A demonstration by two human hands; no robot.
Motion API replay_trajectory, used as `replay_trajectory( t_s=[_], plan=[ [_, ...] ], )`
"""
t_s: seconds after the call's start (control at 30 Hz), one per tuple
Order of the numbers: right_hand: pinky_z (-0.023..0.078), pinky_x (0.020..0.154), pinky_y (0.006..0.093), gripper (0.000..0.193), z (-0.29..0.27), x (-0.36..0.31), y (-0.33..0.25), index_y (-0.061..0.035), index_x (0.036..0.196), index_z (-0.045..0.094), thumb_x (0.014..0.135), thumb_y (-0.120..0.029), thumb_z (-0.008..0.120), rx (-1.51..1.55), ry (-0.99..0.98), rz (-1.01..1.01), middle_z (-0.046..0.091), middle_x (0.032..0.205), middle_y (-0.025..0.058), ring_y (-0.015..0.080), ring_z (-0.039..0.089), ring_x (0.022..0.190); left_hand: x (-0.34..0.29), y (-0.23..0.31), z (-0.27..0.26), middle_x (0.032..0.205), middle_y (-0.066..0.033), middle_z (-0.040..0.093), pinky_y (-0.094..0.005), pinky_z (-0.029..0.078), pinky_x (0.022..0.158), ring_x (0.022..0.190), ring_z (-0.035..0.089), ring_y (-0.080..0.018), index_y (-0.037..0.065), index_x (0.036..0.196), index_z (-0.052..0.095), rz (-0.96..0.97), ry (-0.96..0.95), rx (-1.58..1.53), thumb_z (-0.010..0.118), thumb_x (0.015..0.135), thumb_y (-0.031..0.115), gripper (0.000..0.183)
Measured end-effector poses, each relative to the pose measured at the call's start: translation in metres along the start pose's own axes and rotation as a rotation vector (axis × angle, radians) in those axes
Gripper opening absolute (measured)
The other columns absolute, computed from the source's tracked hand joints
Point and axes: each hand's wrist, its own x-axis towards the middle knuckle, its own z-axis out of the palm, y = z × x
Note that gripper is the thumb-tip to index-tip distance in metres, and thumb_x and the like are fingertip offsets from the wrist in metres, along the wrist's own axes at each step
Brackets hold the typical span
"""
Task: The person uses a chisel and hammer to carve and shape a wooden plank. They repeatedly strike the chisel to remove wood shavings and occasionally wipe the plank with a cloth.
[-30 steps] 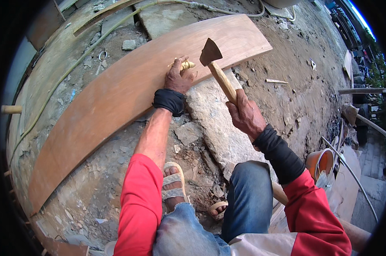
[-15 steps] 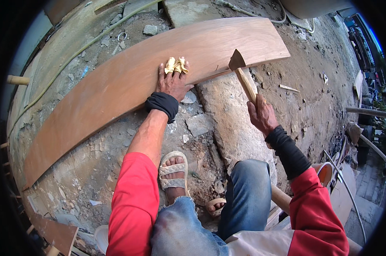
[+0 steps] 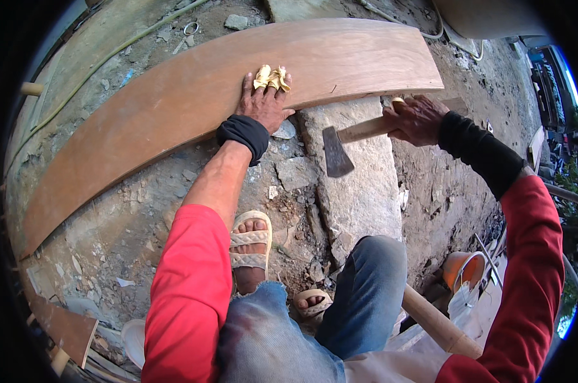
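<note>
My left hand [image 3: 263,102] lies flat with spread fingers on a long, curved wooden board [image 3: 180,102]. Pale yellow wrapping [image 3: 272,78] covers some of its fingertips. Close to the board's right end, my right hand [image 3: 417,120] grips the wooden handle of a hatchet [image 3: 338,153], whose dark blade hangs toward the lower left, over the stone slab [image 3: 359,191] and apart from the board. A thin nail [image 3: 333,89] sticks up from the board near its lower edge, right of my left hand.
My sandalled feet [image 3: 250,246] stand on rubble-strewn ground below the board. At the lower right are an orange bucket [image 3: 463,271] and a thick round pole [image 3: 439,322]. A hose [image 3: 104,60] runs along the upper left. A brown panel [image 3: 65,325] lies at the lower left.
My right hand has moved up and to the right, and the hatchet has swung from blade-up to lying sideways with its blade downward. My left hand stays on the board.
</note>
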Motion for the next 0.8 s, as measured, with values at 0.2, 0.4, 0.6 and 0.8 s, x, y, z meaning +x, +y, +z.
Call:
replay_trajectory(
  t_s=[0.2,0.4,0.6,0.8],
  plan=[
    [0.059,0.066,0.0453,0.049,-0.013,-0.001,-0.020,-0.0047,0.124,0.058,0.102,-0.049,0.060,0.046,0.021,0.020,0.067,0.095,0.0143,0.0305,0.071,0.079,-0.001,-0.003,0.002,0.170,-0.0113,0.030,-0.0608,0.011,0.127,0.157,0.025,-0.0380,0.015,0.168,0.018,0.012,0.036,-0.025,0.055,0.100,0.056,0.087],
    [0.060,0.065,0.0457,0.048,-0.006,0.020,0.005,-0.0019,0.121,0.061,0.103,-0.046,0.061,-0.091,0.074,0.167,0.070,0.094,0.0180,0.0341,0.072,0.073,0.001,-0.001,0.002,0.169,-0.0105,0.031,-0.0591,0.010,0.128,0.156,0.028,-0.0367,0.015,0.167,0.020,0.012,0.084,-0.019,0.057,0.100,0.054,0.086],
    [0.057,0.057,0.0488,0.039,0.005,-0.016,-0.042,-0.0031,0.117,0.051,0.108,-0.041,0.053,0.350,0.033,0.187,0.064,0.079,0.0183,0.0379,0.069,0.065,0.001,-0.002,0.005,0.170,-0.0118,0.030,-0.0593,0.010,0.128,0.156,0.028,-0.0376,0.015,0.167,0.021,0.013,0.084,-0.032,0.059,0.099,0.054,0.087],
    [0.054,0.058,0.0471,0.041,-0.029,-0.024,-0.111,0.0004,0.119,0.051,0.112,-0.039,0.042,1.149,0.362,0.602,0.065,0.072,0.0211,0.0407,0.068,0.062,0.002,-0.003,0.010,0.163,-0.0141,0.041,-0.0629,0.016,0.126,0.151,0.036,-0.0389,0.013,0.164,0.026,0.029,0.132,-0.034,0.063,0.097,0.053,0.087]
  ],
)
